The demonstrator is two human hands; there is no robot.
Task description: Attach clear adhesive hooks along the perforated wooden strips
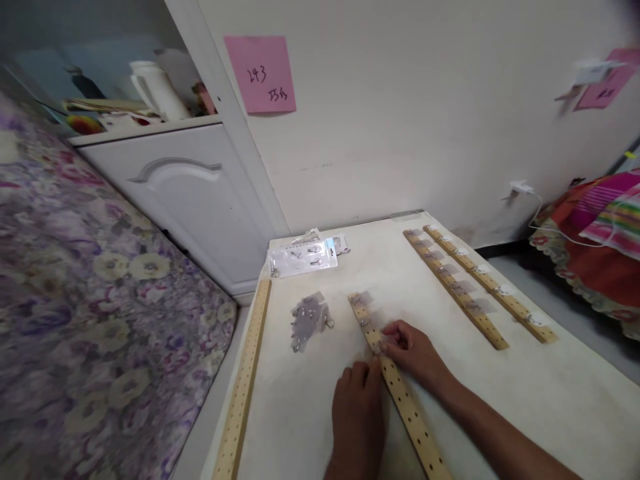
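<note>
A narrow wooden strip with rows of holes [411, 417] runs lengthwise on the white table. Curled fingers of my left hand [357, 403] press against its left edge, thumb side touching the wood. From the other side, my right hand [413, 350] pinches a small hook on a clear backing [377, 347] against the strip. Two more such hooks sit farther up it, including a metal hook [365, 322]. Left of the strip lies a loose pile of hooks on grey-looking clear backings [309, 320]. My fingertips partly hide the pinched hook.
Two wooden strips bearing hooks, a nearer one [455, 290] and an outer one [493, 287], lie at right. Another holed strip [245, 380] lies along the table's left edge. Hook packaging [303, 259] lies at the back. A wall, white cabinet [175, 200] and floral cloth [110, 320] border the table [550, 413].
</note>
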